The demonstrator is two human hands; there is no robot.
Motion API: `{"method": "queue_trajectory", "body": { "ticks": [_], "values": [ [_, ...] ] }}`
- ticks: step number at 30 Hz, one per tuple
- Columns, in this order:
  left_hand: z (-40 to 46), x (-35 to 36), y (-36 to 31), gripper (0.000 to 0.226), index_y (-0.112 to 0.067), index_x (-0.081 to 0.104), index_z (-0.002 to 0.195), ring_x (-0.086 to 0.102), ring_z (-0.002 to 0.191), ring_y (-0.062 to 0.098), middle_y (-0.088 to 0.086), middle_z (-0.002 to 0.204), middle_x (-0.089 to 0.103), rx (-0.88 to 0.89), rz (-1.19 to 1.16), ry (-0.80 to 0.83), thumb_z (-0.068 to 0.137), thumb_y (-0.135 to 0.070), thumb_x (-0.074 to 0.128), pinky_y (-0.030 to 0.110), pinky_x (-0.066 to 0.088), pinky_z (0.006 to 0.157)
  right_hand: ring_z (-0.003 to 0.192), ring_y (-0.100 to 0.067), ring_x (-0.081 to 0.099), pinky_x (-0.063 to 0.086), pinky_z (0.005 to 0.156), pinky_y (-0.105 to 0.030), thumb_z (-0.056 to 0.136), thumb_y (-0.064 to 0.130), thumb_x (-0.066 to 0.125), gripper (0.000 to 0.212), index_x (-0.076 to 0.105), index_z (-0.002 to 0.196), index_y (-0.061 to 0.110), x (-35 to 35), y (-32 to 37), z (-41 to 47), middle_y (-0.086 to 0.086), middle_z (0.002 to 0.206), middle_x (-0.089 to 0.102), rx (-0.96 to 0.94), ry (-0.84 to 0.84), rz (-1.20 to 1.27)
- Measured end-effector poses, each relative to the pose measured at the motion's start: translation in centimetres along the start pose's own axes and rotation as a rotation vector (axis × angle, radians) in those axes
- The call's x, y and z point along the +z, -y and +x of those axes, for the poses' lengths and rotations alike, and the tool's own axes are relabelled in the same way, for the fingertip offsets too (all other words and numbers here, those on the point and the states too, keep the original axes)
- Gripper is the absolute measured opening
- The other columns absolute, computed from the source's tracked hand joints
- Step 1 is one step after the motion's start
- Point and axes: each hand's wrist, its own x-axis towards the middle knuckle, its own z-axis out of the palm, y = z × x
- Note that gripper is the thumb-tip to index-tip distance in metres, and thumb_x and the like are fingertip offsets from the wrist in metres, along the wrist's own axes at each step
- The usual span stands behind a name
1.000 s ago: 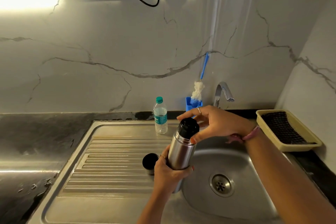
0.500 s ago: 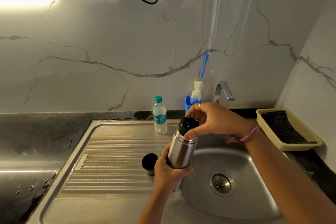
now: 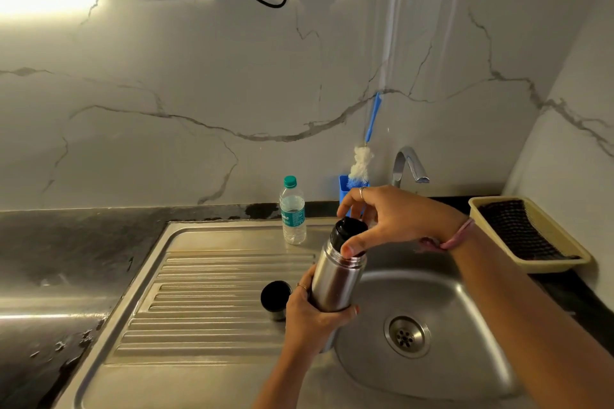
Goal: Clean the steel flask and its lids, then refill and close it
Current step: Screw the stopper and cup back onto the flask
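Note:
The steel flask is tilted slightly right over the edge between drainboard and sink basin. My left hand grips its lower body from the left. A black inner lid sits on the flask's mouth, and my right hand pinches it between thumb and fingers from the right. The outer cup lid, black inside, stands open side up on the ribbed drainboard just left of my left hand.
A small water bottle with a green cap stands at the back of the drainboard. A blue holder with a bottle brush and the tap are behind the basin. A yellow tray lies at right.
My right hand has shifted its fingers round the black lid, the thumb moving lower onto the flask's neck. The flask and my left hand have stayed almost still.

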Motion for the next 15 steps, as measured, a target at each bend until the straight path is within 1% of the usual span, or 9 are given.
{"method": "queue_trajectory", "body": {
  "ticks": [2,3,5,7,10,12,14,15],
  "values": [
    [0.0,0.0,0.0,0.074,-0.038,0.057,0.108,0.066,0.085,0.000,-0.008,0.097,0.070,0.000,-0.001,0.009,0.053,-0.006,0.095,0.014,0.053,0.068,0.114,-0.006,0.054,0.045,0.096,-0.025,0.069,0.045,0.081,0.074,0.044,0.134,0.044,-0.4,-0.2,-0.3,0.019,0.128,0.052,0.000,0.112,0.043],
    [0.0,0.0,0.0,0.074,-0.039,0.057,0.108,0.066,0.086,0.000,-0.008,0.098,0.070,-0.003,-0.003,0.011,0.053,-0.007,0.095,0.014,0.053,0.068,0.116,-0.006,0.054,0.045,0.100,-0.029,0.071,0.041,0.081,0.074,0.043,0.134,0.048,-0.4,-0.3,-0.4,0.021,0.130,0.052,-0.019,0.159,0.061],
    [0.1,-0.1,0.2,0.074,-0.038,0.057,0.109,0.066,0.086,0.000,-0.007,0.099,0.070,-0.008,-0.001,0.003,0.053,-0.009,0.095,0.014,0.053,0.069,0.112,-0.005,0.059,0.048,0.100,-0.034,0.072,0.035,0.081,0.067,0.051,0.131,0.045,-0.2,-0.4,-0.4,0.018,0.124,0.060,-0.076,0.147,0.073],
    [0.2,-0.2,0.3,0.075,-0.037,0.057,0.112,0.065,0.087,0.000,-0.006,0.100,0.069,-0.015,0.002,-0.009,0.052,-0.010,0.096,0.014,0.053,0.069,0.103,-0.004,0.064,0.051,0.096,-0.031,0.072,0.036,0.081,0.061,0.056,0.127,0.040,0.6,-0.5,-0.3,0.015,0.115,0.066,-0.079,0.044,0.072],
    [0.1,-0.2,0.3,0.078,-0.034,0.056,0.116,0.064,0.086,-0.004,-0.007,0.100,0.068,-0.033,-0.011,-0.032,0.053,-0.010,0.095,0.013,0.053,0.068,0.094,-0.002,0.064,0.054,0.090,-0.029,0.069,0.054,0.077,0.061,0.060,0.125,0.035,2.0,-0.6,-0.1,0.014,0.108,0.068,-0.041,-0.166,-0.021],
    [0.0,-0.1,0.3,0.078,-0.033,0.055,0.116,0.063,0.085,-0.006,-0.008,0.099,0.067,-0.033,-0.019,-0.035,0.054,-0.008,0.095,0.011,0.052,0.067,0.088,-0.001,0.063,0.055,0.085,-0.025,0.066,0.062,0.074,0.063,0.062,0.119,0.030,2.9,-0.5,-0.1,0.014,0.102,0.068,-0.002,-0.269,-0.079],
    [-0.1,0.0,0.4,0.076,-0.035,0.056,0.112,0.065,0.084,-0.003,-0.008,0.098,0.068,-0.028,-0.018,-0.035,0.053,-0.006,0.095,0.013,0.053,0.067,0.080,-0.001,0.060,0.052,0.074,-0.019,0.065,0.069,0.070,0.061,0.061,0.107,0.025,3.9,-0.1,-0.1,0.014,0.092,0.064,0.015,-0.353,-0.132],
    [-0.1,0.1,0.4,0.076,-0.036,0.058,0.111,0.066,0.084,0.000,-0.007,0.097,0.069,-0.031,-0.019,-0.034,0.053,-0.006,0.095,0.015,0.054,0.068,0.078,-0.002,0.058,0.048,0.069,-0.015,0.065,0.071,0.067,0.060,0.057,0.103,0.025,4.4,0.1,0.0,0.015,0.089,0.060,0.014,-0.392,-0.173]
  ]
}}
